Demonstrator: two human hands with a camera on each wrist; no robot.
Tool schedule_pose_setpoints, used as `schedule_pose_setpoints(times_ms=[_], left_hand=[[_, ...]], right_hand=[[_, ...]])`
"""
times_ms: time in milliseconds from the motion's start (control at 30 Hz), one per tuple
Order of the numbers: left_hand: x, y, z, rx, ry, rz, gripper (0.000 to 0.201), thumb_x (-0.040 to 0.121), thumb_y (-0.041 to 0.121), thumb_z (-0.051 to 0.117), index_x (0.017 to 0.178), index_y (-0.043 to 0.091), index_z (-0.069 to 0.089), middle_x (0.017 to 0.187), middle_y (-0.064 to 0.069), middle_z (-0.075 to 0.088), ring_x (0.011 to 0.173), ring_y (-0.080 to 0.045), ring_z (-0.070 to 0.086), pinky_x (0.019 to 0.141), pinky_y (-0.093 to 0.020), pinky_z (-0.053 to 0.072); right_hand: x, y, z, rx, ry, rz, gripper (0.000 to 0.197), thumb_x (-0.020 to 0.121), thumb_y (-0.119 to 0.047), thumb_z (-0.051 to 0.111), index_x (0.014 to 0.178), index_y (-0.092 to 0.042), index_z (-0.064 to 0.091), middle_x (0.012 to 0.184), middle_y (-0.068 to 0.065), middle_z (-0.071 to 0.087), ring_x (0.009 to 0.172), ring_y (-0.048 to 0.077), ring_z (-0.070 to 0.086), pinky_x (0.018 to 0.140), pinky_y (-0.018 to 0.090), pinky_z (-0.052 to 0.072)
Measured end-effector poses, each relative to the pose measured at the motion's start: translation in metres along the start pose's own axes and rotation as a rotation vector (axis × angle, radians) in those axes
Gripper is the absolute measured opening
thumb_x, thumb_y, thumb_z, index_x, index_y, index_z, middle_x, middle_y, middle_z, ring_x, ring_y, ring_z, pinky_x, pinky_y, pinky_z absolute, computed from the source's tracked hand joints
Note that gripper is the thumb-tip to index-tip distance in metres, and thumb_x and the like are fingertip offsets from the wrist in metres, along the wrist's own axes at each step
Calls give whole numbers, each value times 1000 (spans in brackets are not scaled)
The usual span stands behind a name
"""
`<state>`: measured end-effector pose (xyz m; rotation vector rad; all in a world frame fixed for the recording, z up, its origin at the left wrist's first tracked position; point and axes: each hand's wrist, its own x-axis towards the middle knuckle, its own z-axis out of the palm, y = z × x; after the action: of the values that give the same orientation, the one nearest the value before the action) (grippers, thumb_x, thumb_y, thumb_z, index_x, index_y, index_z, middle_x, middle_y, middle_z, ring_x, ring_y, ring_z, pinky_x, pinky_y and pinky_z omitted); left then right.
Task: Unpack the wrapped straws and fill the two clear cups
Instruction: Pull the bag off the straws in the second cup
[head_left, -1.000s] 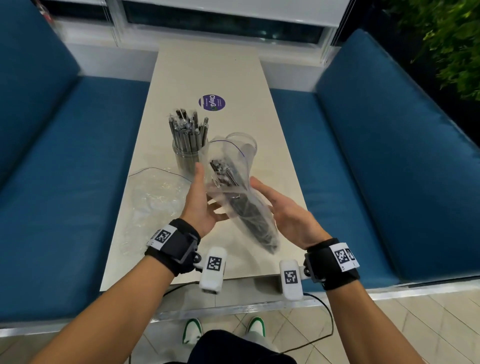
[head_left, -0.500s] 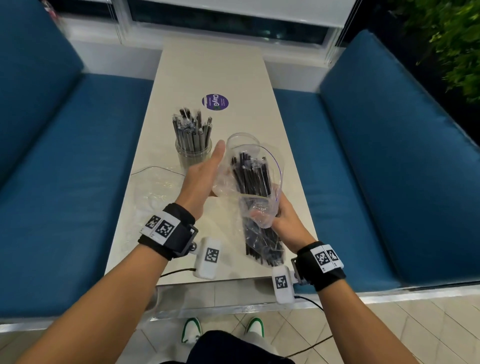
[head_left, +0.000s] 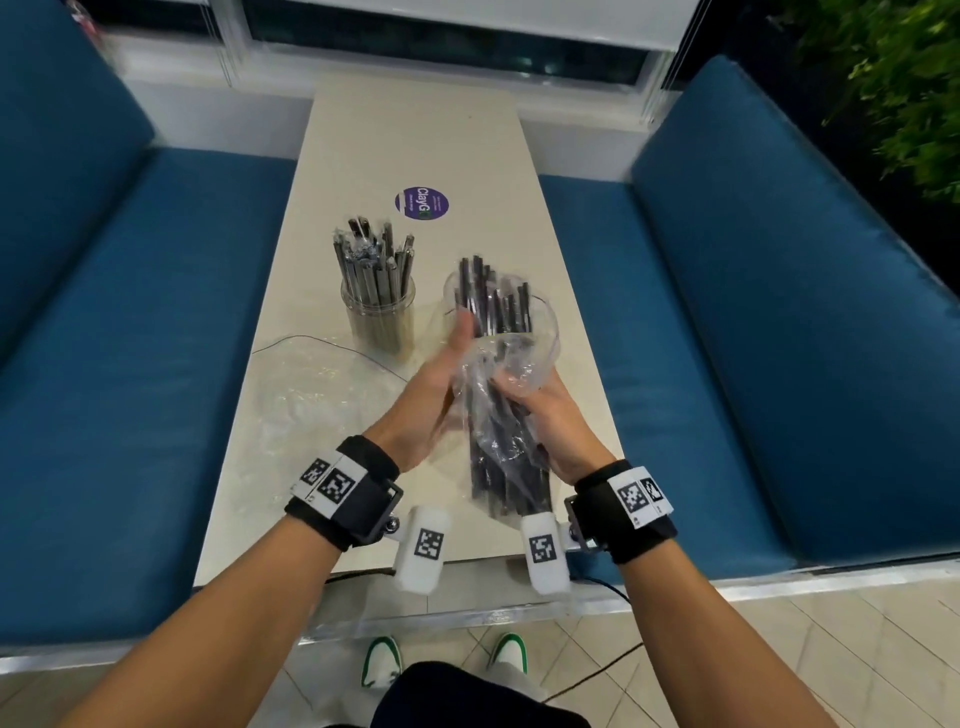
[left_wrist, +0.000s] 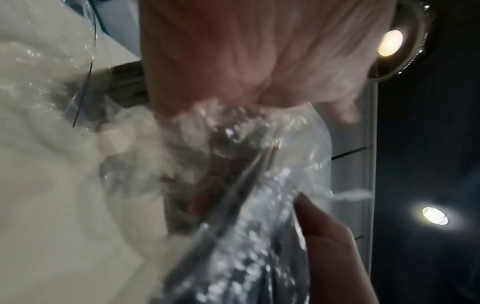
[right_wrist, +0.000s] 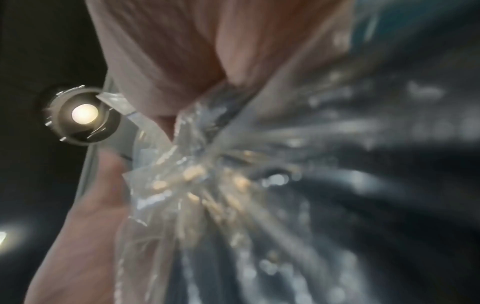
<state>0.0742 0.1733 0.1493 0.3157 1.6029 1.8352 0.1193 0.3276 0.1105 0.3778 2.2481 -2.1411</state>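
Note:
A clear plastic bag of dark wrapped straws (head_left: 501, 441) is held upright over the near part of the table. My right hand (head_left: 543, 415) grips its bunched middle (right_wrist: 207, 156). On the bag's left side is my left hand (head_left: 436, 395), thumb up and fingers closed on the crumpled plastic (left_wrist: 233, 123). The straw tops (head_left: 493, 301) stick out of the open bag mouth. A clear cup (head_left: 379, 317) packed with wrapped straws stands to the left. The second clear cup is mostly hidden behind the bag; only a faint rim (head_left: 450, 291) shows.
An empty crumpled plastic bag (head_left: 311, 410) lies on the beige table (head_left: 415, 130) to the left of my hands. A purple round sticker (head_left: 422, 202) is farther back. Blue cushioned benches (head_left: 130, 338) flank the table on both sides.
The bag went from slanting across my hands to upright. My right hand closed round its middle, the plastic slid down so the straw tops poke out, and my left hand returned to it.

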Motion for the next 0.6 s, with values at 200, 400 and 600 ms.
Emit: schedule_pose_setpoints(times_ms=[200, 400, 600], left_hand=[[19, -6, 6, -183, 327, 1, 36, 83, 14, 87, 114, -2, 79, 109, -16, 81, 106, -35, 77, 100, -47, 60], [33, 27, 3, -475, 495, 46, 28, 80, 13, 83, 107, 5, 76, 103, -22, 73, 92, -38, 72, 88, -64, 60], [42, 42, 38, -654, 298, -35, 10, 92, 22, 72, 96, 14, 68, 106, -18, 70, 101, -37, 71, 100, -65, 54]], right_hand=[[-7, -31, 14, -469, -67, -185, 20, 102, -20, 61, 116, -34, 55, 120, 1, 57, 108, -9, 58, 101, 14, 50], [-42, -28, -4, -458, 224, -382, 72, 87, -45, 80, 147, -25, 46, 136, -7, 56, 113, 4, 62, 89, 8, 49], [-60, -29, -5, -114, 626, -733, 49, 84, -6, 83, 126, 2, 57, 125, 12, 69, 109, 18, 73, 78, 21, 61]])
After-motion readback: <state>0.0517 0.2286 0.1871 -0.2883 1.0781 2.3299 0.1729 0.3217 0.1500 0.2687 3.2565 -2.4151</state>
